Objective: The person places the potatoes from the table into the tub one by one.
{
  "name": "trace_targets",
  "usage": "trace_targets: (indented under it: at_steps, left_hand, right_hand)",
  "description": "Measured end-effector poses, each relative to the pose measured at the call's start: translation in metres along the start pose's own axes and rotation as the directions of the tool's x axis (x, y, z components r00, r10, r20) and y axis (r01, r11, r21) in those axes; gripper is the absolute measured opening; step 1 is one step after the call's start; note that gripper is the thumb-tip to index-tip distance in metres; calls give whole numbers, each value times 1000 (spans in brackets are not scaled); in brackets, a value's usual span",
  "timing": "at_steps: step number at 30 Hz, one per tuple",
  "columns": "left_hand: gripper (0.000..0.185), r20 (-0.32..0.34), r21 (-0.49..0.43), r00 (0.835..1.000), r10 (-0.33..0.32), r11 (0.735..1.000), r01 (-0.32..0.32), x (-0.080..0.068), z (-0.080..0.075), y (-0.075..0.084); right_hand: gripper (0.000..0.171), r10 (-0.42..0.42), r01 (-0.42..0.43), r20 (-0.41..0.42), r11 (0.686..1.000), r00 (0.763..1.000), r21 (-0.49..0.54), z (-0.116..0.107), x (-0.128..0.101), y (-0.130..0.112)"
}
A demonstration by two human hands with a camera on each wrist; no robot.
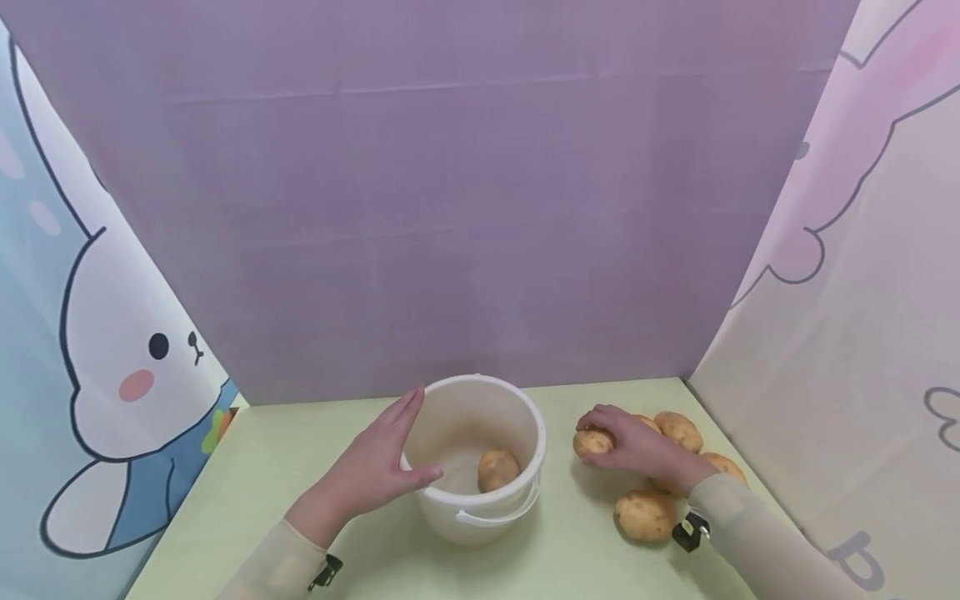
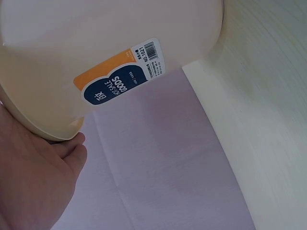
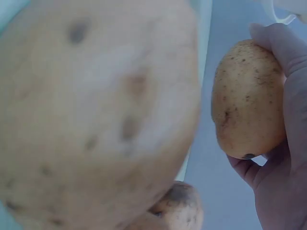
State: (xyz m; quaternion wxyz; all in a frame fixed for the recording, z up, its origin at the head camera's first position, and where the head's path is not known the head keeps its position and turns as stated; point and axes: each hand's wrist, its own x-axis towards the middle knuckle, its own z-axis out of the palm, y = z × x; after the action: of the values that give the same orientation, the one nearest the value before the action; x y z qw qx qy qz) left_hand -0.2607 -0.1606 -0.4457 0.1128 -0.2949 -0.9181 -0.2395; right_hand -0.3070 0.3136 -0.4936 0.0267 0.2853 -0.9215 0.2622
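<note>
A white bucket (image 1: pixel 480 521) stands on the table with one potato (image 1: pixel 498 471) inside. At its left rim, my left hand (image 1: pixel 367 467) rests with fingers extended and the thumb reaching over the edge. The left wrist view shows the label (image 2: pixel 120 72) on the bucket's side, with the fingertips right at the rim. On the right, my right hand (image 1: pixel 633 442) grips a potato (image 3: pixel 249 98) between thumb and fingers. Several more potatoes lie under and around that wrist, including one at the front (image 1: pixel 645 516) and one behind (image 1: pixel 678 431); the forearm partly hides the group.
The pale green table (image 1: pixel 315 425) is bounded by a purple backdrop (image 1: pixel 465 233) behind. Printed cartoon panels (image 1: pixel 142 350) rise at both sides. The bucket's white handle (image 1: pixel 498 518) hangs on its near right side.
</note>
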Motion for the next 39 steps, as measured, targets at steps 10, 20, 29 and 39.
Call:
trace_targets:
  at_steps: [10, 20, 29, 39]
  left_hand:
    - [118, -5, -1, 1000, 12, 1000, -12, 0, 0, 0]
    - [119, -8, -3, 1000, 3, 1000, -3, -2, 0, 1]
    - [119, -18, 1, 1000, 8, 1000, -8, 0, 1, 1]
    - [118, -18, 0, 1000, 3, 1000, -3, -2, 1, 2]
  right_hand:
    - [39, -140, 139, -99, 990, 985, -19, -5, 11, -9]
    - [38, -199, 213, -150, 973, 968, 87, -29, 22, -25]
    - [38, -245, 266, -164, 957, 955, 118, -48, 32, -44]
    - [33, -271, 290, -167, 952, 948, 98, -54, 43, -67]
